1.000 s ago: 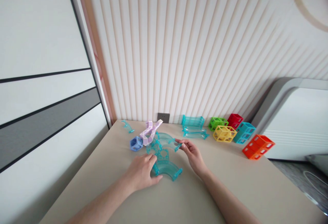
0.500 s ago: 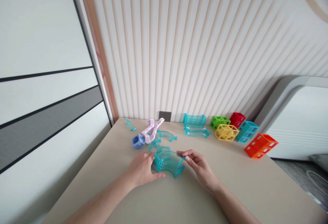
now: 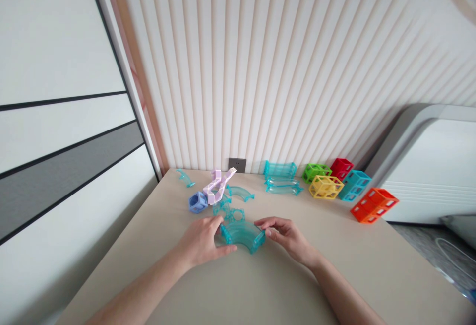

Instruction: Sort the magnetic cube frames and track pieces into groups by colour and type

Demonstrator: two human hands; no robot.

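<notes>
Translucent teal curved track pieces (image 3: 241, 234) lie in a stack near the middle of the table, between my two hands. My left hand (image 3: 204, 241) is closed around the left end of the stack, with the fingertips behind it and the thumb stretched along the near side. At the other end, my right hand (image 3: 285, 235) pinches the upper curved piece between thumb and fingers. Just beyond the stack lie small teal ring-shaped connectors (image 3: 237, 214). Another teal curved track (image 3: 241, 193) rests farther back.
A lilac forked chute (image 3: 216, 188) and a blue cube frame (image 3: 198, 202) are at back left, near a small teal curved piece (image 3: 185, 178). Teal straight tracks (image 3: 283, 185) lie by the wall. Green (image 3: 317, 172), yellow (image 3: 326, 187), red, teal and orange (image 3: 374, 206) block frames stand at right.
The upper curved piece has come down onto the lower one, so the two now line up closely. Both hands keep their hold at the ends. The view has shifted slightly.
</notes>
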